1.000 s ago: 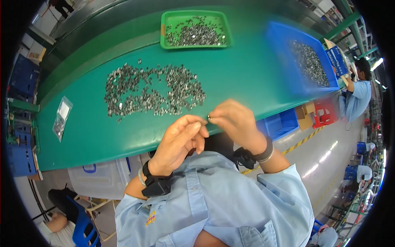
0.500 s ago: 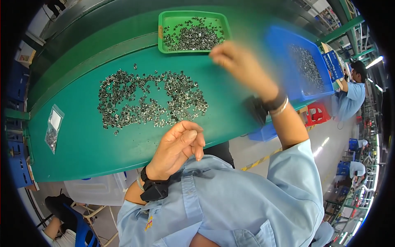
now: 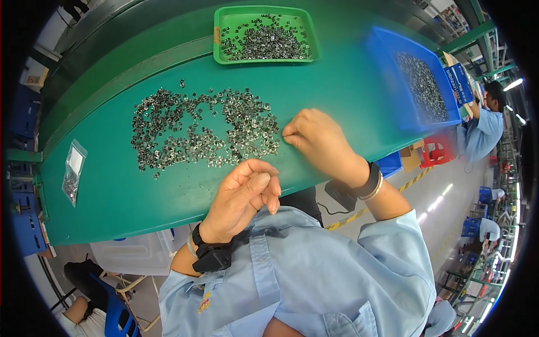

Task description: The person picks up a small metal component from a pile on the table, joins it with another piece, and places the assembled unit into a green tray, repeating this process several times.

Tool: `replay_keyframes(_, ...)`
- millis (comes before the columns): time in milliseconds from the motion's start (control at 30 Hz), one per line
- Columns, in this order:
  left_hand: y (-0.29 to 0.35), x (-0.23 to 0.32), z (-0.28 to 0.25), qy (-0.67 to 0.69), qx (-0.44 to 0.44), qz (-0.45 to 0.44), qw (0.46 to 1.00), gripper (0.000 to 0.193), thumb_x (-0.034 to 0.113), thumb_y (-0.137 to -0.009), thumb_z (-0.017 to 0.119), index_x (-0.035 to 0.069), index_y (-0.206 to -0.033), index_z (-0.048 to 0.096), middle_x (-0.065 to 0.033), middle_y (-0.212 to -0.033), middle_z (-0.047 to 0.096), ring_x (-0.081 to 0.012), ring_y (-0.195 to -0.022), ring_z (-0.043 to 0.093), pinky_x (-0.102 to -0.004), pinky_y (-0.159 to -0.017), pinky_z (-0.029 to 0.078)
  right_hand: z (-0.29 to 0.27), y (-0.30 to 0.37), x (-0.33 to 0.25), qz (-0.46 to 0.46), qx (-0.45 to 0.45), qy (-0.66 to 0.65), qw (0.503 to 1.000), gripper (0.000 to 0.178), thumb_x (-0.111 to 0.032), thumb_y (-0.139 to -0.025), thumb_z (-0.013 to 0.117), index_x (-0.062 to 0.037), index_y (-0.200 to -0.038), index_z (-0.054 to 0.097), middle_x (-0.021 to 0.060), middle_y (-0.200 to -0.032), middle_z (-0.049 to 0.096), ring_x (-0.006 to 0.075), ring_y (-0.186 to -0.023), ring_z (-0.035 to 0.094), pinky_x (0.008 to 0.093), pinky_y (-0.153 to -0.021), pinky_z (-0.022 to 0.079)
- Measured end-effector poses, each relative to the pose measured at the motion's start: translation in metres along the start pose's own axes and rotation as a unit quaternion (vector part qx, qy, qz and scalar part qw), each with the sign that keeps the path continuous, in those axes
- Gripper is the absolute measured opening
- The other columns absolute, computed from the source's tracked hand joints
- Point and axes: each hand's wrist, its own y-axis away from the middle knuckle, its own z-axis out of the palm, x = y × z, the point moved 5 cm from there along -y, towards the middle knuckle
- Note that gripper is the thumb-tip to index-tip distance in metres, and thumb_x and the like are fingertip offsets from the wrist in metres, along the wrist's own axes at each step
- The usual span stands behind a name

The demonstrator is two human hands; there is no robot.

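A wide scatter of small silver metal parts (image 3: 202, 132) lies on the green table (image 3: 129, 196). My right hand (image 3: 317, 140) rests on the table at the right edge of that scatter, fingertips pinched at the parts there. My left hand (image 3: 244, 196) hovers near my chest above the table's near edge, fingers loosely curled, thumb against the forefinger; I cannot see anything in it. Both wrists wear black bands.
A green tray (image 3: 264, 33) of metal parts sits at the far side. A blue bin (image 3: 415, 84) of parts stands at the right. A small clear bag (image 3: 73, 171) lies at the left. Another person (image 3: 485, 121) works at the far right.
My right hand went out toward the green tray half a second ago, then came back down to the right edge of the scattered parts. My left hand stayed near my chest.
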Motion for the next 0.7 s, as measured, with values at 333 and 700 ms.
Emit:
replay_keyframes(333,0.002,-0.001,0.001,-0.014,0.014,0.015,1.000,0.016,0.013,-0.096,0.047,0.001,-0.106,0.051,-0.0111,-0.084,0.057,-0.0160,-0.062,0.054,-0.0317,-0.058,0.046,0.000,-0.001,-0.027,-0.042,-0.006,0.046,0.998,0.011,-0.005,-0.076,0.065,-0.0080,-0.086,0.063,0.0060,-0.089,0.059,0.0275,-0.086,0.055,0.0386,-0.075,0.044)
replay_keyframes(700,0.000,-0.001,-0.003,0.002,-0.001,0.023,1.000,0.016,0.013,-0.096,0.046,0.001,-0.106,0.051,-0.0121,-0.084,0.057,-0.0164,-0.061,0.054,-0.0318,-0.057,0.046,-0.027,0.004,0.001,0.025,0.071,0.034,0.997,0.012,-0.003,-0.076,0.062,-0.0073,-0.087,0.062,0.0084,-0.089,0.058,0.0285,-0.087,0.056,0.0381,-0.077,0.046)
